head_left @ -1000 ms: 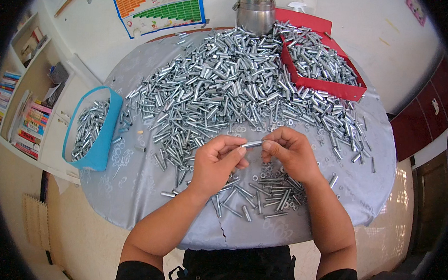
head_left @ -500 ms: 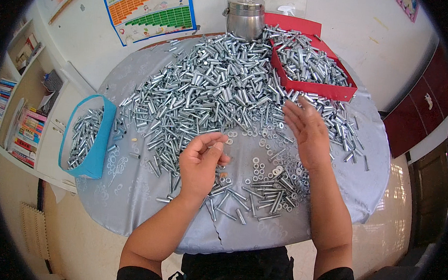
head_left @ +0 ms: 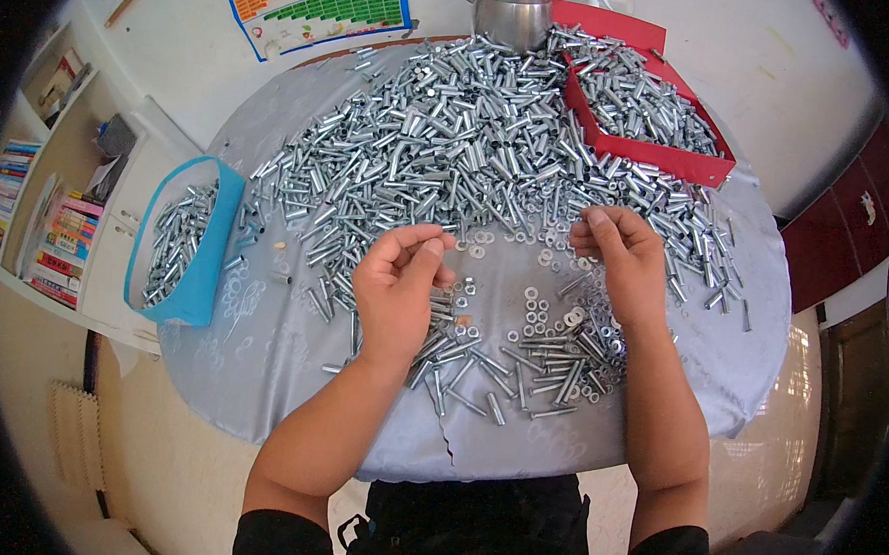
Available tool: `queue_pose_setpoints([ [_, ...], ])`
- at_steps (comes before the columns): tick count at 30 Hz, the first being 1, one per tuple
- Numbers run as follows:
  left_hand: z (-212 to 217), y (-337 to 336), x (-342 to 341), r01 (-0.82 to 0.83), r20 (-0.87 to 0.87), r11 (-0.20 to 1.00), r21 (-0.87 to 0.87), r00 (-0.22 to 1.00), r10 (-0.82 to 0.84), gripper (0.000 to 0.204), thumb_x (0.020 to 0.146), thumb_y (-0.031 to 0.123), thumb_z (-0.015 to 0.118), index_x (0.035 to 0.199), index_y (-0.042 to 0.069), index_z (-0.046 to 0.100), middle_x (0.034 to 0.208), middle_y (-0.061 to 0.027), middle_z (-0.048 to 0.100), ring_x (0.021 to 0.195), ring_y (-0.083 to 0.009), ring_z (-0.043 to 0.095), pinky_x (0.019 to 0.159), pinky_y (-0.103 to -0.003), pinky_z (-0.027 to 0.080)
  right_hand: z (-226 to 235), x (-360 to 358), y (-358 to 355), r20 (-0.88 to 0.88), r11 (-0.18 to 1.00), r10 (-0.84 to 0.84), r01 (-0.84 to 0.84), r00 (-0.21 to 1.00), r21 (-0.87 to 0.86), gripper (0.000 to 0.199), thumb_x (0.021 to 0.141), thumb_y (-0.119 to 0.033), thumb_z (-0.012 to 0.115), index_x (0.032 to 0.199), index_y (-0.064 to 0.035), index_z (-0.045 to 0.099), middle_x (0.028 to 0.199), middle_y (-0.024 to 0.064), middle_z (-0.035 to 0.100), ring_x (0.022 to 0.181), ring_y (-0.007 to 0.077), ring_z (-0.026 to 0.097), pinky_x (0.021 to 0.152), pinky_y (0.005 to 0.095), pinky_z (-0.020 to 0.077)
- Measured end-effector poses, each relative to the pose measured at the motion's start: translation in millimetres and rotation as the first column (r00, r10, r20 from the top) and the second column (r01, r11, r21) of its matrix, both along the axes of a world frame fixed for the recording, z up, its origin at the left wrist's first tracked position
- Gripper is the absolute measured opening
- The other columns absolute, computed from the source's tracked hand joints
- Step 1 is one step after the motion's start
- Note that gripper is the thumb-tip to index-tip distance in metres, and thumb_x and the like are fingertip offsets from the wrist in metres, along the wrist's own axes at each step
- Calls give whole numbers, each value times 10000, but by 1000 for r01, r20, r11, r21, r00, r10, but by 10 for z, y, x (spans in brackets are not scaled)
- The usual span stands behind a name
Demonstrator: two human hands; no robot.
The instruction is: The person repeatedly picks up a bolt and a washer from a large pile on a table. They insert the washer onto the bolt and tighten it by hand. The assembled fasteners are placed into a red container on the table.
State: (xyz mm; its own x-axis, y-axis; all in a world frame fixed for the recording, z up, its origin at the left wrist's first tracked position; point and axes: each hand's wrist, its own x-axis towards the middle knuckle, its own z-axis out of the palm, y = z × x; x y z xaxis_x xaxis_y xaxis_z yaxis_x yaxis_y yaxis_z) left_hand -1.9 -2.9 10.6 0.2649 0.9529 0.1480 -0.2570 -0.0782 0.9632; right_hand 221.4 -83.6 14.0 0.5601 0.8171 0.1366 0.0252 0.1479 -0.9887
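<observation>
Short shiny metal tubes point(head_left: 451, 129), too many to be counted, are heaped across the grey table point(head_left: 263, 339), fingered by the loosely curled left hand point(head_left: 397, 285) and flatter right hand point(head_left: 619, 260), nothing visibly clamped.

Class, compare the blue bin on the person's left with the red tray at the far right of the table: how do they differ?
The blue plastic bin hangs at the table's left edge; the red flat tray lies on the tabletop at the far right. The blue bin has tall walls and rounded corners, while the red tray is shallow and angular. The blue bin holds fewer pieces than the heaped red tray. Both contain shiny metal tubes.
</observation>
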Motion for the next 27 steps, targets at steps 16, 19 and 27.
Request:
queue_pose_setpoints([
  [16,161,260,-374,674,-896,661,330,443,-6,228,700,169,741,900,68,696,914,-102,650,932,-308,576,849,-378,452,-14,9,9,45,998,-56,57,997,-23,222,942,-175,604,979,38,653,831,82,678,732,123,632,678,256,517],
  [19,126,270,-375,668,-892,672,320,450,-23,229,701,169,740,902,68,698,905,-102,647,918,-297,583,843,-370,455,-17,39,7,58,998,-61,62,996,-13,214,943,-166,600,978,39,651,835,85,679,723,124,634,667,252,519],
  [27,118,297,-348,683,-909,695,227,405,-100,227,691,167,750,876,53,685,873,-102,646,901,-294,592,818,-379,460,11,101,-6,39,993,-114,113,993,10,207,948,-165,587,967,28,658,834,75,680,694,115,624,645,242,511],
])
